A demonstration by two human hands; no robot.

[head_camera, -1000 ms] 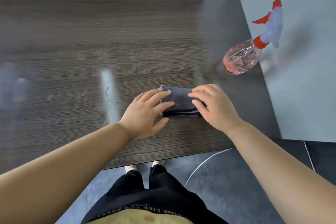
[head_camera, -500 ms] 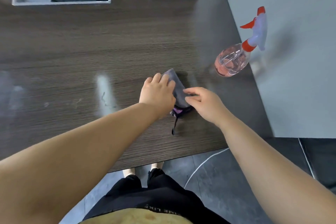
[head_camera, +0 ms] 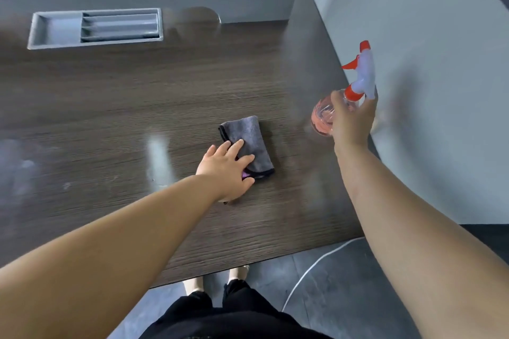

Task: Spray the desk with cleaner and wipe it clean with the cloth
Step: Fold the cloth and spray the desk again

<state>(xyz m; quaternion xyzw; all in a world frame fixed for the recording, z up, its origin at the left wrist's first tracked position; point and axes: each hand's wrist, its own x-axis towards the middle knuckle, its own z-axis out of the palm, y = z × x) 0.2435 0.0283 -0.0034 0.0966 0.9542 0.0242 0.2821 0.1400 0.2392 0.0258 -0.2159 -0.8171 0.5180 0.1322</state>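
A folded grey cloth (head_camera: 250, 135) with a dark edge lies on the dark wood-grain desk (head_camera: 124, 107), right of centre. My left hand (head_camera: 228, 170) rests on its near end with the fingers laid flat. A clear spray bottle (head_camera: 365, 74) of pink liquid, with a white head and red trigger, stands at the desk's right edge against the wall. My right hand (head_camera: 349, 124) is wrapped round the bottle's body below the red collar, thumb on the left side and fingers on the right. The hand covers most of the bottle's body.
A grey recessed tray (head_camera: 93, 29) is set into the desk at the far left. A pale wall panel (head_camera: 427, 63) borders the desk on the right. A white cable (head_camera: 316, 264) runs across the dark floor below the desk's near edge.
My right hand left the cloth and reached right to the spray bottle. The cloth was turned to lie lengthwise away from me, and my left hand stays on it.
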